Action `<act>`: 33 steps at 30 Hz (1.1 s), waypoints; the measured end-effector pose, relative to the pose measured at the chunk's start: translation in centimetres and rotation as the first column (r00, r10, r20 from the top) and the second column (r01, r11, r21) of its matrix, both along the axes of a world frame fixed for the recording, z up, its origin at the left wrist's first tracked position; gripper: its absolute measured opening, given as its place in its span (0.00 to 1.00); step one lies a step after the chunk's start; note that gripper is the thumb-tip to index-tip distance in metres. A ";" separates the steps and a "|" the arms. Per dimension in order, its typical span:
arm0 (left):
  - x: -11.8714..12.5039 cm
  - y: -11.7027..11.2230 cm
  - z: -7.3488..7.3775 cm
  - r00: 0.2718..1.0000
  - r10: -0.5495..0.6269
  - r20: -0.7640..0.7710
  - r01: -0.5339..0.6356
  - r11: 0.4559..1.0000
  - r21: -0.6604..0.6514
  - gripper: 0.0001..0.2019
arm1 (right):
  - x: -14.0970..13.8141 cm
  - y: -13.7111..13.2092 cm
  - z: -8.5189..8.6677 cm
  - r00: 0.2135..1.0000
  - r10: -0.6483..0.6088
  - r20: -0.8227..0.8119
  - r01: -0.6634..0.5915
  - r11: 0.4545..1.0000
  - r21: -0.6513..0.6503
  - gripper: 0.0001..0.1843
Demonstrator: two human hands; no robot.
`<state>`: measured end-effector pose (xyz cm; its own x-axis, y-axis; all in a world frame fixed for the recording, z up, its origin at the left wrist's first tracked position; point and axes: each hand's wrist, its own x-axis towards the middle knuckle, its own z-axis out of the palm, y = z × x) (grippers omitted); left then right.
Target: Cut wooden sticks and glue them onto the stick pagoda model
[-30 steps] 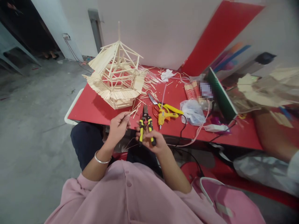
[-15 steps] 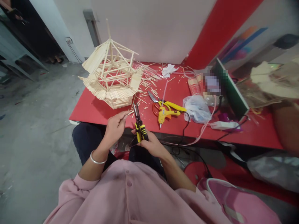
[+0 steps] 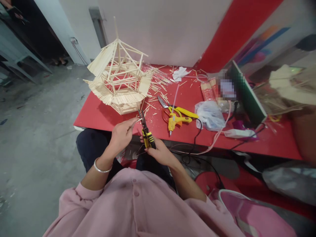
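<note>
My left hand [image 3: 121,133] pinches a short, thin wooden stick [image 3: 139,120] just past the table's front edge. Its free end lies at the jaws of black-and-yellow pliers [image 3: 145,131]; whether the jaws touch it I cannot tell. My right hand [image 3: 158,148] is closed around the pliers' handles, jaws pointing away from me. Beyond my hands stands a tiered pagoda-like model [image 3: 124,80] of pale sticks, its roof partly covered on the left. Loose sticks [image 3: 158,87] lie scattered beside it.
On the red table [image 3: 91,112] lie a yellow glue gun [image 3: 176,121] with a stick in it, yellow-handled shears [image 3: 164,102] and a white plastic bag [image 3: 209,115]. A green board [image 3: 248,93] stands at the right. A dark cord [image 3: 200,128] hangs over the front edge.
The pliers' jaws and the stick have come together, with the jaws now around or beside the stick's end. The view has shifted slightly; the model stays in place.
</note>
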<state>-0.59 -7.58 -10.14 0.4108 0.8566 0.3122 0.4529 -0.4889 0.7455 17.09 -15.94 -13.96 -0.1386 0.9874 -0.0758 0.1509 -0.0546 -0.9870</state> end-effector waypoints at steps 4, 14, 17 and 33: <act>-0.1 -0.1 0.0 0.999 0.024 -0.043 -0.022 0.999 0.039 0.18 | 0.0 0.0 -0.2 1.000 0.000 0.012 -0.001 1.000 0.017 0.26; -0.2 -0.3 0.0 0.987 0.045 -0.153 -0.028 0.993 0.112 0.18 | 0.0 0.0 -1.0 0.999 -0.004 0.040 0.002 0.999 0.049 0.29; -0.1 -0.4 0.2 0.977 0.064 -0.206 -0.036 0.990 0.139 0.19 | -0.1 0.0 -1.1 0.999 -0.005 0.045 0.003 0.999 0.048 0.28; -0.1 -0.7 2.2 0.929 0.079 -0.362 -0.010 0.982 0.191 0.21 | -2.3 1.6 -3.3 0.956 -0.123 -0.267 0.118 0.992 -0.032 0.26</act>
<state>-0.72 -8.24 -7.98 0.4889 0.8193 0.2997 0.7015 -0.5734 0.4232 14.79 -14.31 -17.25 -0.0361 0.9970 -0.0679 -0.1274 -0.0720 -0.9892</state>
